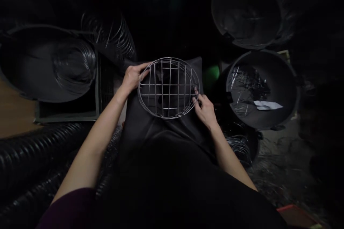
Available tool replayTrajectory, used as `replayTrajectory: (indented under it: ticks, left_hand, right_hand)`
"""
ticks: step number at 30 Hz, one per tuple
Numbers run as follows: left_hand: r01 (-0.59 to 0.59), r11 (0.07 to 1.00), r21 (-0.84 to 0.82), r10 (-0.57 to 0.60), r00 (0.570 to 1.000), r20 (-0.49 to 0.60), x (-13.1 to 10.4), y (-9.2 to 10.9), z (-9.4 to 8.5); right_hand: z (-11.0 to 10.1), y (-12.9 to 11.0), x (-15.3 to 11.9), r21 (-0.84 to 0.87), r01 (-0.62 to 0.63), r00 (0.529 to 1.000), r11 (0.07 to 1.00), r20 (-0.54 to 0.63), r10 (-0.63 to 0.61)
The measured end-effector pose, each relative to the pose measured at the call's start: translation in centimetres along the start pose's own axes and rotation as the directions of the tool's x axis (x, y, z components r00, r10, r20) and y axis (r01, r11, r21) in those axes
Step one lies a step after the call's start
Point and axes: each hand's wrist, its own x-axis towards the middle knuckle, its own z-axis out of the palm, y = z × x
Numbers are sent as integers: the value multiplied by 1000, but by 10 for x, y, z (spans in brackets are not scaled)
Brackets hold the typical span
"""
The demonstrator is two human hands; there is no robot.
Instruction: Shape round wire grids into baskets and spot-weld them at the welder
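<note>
A round wire grate (170,84), made of shiny metal rings crossed by straight wires, is held between my hands over the dark cloth on my lap (134,121). My left hand (133,77) grips its rim at the upper left, with the fingers reaching over and under the edge. At the lower right of the rim, my right hand (206,110) is closed on the grate, thumb and fingers at the ring. Some of the right fingertips show dimly through the wires. Below the grate, dark shapes are too dim to make out.
To the right, a round tub (290,93) holds loose wire pieces and a white paper tag (267,105). Another tub (247,10) stands beyond it. On the left, a large tub (27,75) contains wire rings (90,57). Stacked coils (40,146) lie at the lower left.
</note>
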Motion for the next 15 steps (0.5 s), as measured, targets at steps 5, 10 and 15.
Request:
replayTrajectory:
  ticks: [5, 10, 15]
  left_hand:
    - [95, 990, -108, -96, 995, -3, -6, 4, 6]
    - [9, 994, -107, -11, 1000, -19, -10, -3, 9]
    - [37, 983, -182, -48, 997, -57, -9, -16, 18]
  right_hand:
    - [12, -4, -21, 5, -50, 965, 999, -256, 50]
    - [9, -15, -53, -73, 40, 992, 997, -114, -48]
    - [15, -30, -59, -185, -71, 993, 980, 75, 86]
